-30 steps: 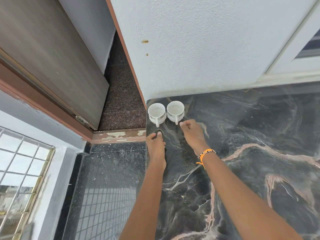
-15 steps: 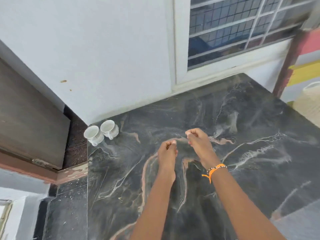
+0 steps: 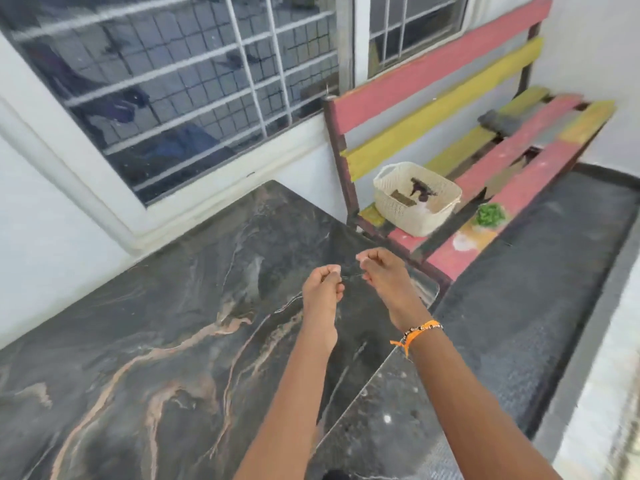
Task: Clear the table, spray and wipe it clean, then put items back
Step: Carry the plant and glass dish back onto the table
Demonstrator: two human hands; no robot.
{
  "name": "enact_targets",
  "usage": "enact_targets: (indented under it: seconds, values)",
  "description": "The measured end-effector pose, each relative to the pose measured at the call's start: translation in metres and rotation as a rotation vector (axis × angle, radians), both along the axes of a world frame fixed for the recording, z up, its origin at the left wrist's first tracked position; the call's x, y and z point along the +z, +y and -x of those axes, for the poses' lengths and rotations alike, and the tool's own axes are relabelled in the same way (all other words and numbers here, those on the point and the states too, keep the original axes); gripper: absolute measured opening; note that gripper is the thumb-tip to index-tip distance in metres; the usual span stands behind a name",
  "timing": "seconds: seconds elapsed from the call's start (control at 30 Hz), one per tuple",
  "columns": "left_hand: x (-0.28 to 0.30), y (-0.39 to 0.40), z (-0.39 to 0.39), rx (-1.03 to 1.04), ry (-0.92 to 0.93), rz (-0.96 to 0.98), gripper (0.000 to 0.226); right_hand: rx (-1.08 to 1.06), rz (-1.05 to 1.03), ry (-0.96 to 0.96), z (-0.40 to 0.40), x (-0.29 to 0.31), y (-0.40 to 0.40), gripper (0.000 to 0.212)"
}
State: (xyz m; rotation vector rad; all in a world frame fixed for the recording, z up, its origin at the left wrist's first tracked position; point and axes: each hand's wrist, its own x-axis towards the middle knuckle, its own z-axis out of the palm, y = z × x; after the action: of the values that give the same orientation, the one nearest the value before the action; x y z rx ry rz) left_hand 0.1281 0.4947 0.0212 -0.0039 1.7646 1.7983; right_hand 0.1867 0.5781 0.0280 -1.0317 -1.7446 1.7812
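The dark marble table [image 3: 156, 323] fills the lower left, and its visible top is bare. Both my hands hover over its right end, side by side and a little apart. My left hand [image 3: 323, 289] has its fingers curled in and pinched. My right hand [image 3: 384, 275], with an orange band on the wrist, is closed the same way. A faint thin line runs between the fingertips, too small to identify. The two white cups are out of view.
A red and yellow slatted bench [image 3: 433, 74] stands just past the table's right end. On it are a cream basket [image 3: 398, 206] with dark items inside, a small green plant [image 3: 490, 214] and a grey cloth [image 3: 498, 121]. A barred window [image 3: 207, 81] is behind.
My view has swung right from the table's left corner with the cups to its right end. Both hands left the cups and moved right, fingers closed.
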Motion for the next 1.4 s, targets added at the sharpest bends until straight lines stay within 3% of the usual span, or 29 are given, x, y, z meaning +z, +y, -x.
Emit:
enact_targets:
  seconds: [0.13, 0.53, 0.87, 1.03, 1.17, 1.3, 1.4]
  values:
    - [-0.008, 0.078, -0.016, -0.103, 0.004, -0.002, 0.022, -0.112, 0.017, 0.006, -0.027, -0.004, 0.073, 0.021]
    - [-0.023, 0.32, -0.029, -0.436, 0.03, 0.059, 0.018, -0.356, 0.064, -0.034, -0.058, -0.036, 0.3, 0.016]
    - [-0.087, 0.469, -0.029, -0.583, 0.005, 0.305, 0.014, -0.373, 0.219, -0.139, -0.074, -0.12, 0.476, 0.027]
    - [-0.134, 0.551, -0.036, -0.486, -0.306, 0.337, 0.012, -0.244, 0.272, -0.24, -0.082, -0.174, 0.577, 0.025]
    - [-0.184, 0.606, -0.043, -0.237, -0.646, 0.369, 0.004, -0.179, 0.306, -0.364, -0.084, -0.234, 0.64, 0.016]
    - [-0.21, 0.637, -0.045, -0.095, -0.779, 0.332, 0.009, -0.107, 0.345, -0.452, -0.079, -0.274, 0.675, 0.016]
    - [-0.228, 0.66, -0.045, -0.083, -0.783, 0.409, 0.03, -0.097, 0.362, -0.544, -0.075, -0.305, 0.694, 0.012]
